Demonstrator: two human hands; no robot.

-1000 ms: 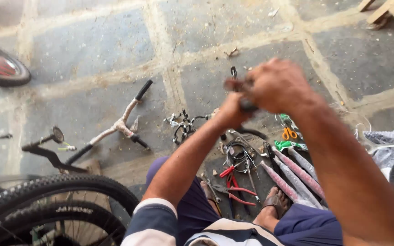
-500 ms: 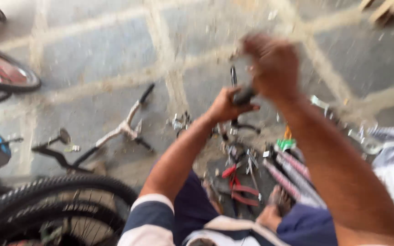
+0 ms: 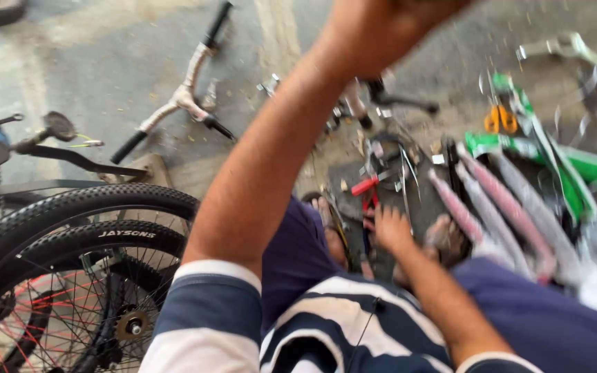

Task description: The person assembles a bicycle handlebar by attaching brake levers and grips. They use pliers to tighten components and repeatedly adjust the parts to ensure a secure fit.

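Red-handled pliers (image 3: pixel 365 186) lie on a dark mat (image 3: pixel 419 200) on the stone floor (image 3: pixel 105 69), amid a scatter of small metal parts, all kept within easy reach of the seated person. The right hand (image 3: pixel 390 230) stretches down to the mat, fingers spread loosely just below the pliers, holding nothing that shows. The left hand (image 3: pixel 388 24) is raised high, arm bent, cut off by the top edge; whether it grips anything cannot be told. A silver handlebar (image 3: pixel 181 97) lies further out, bicycle tyres (image 3: pixel 70 228) stand close left, and wrapped rods (image 3: pixel 492 207) lie right.
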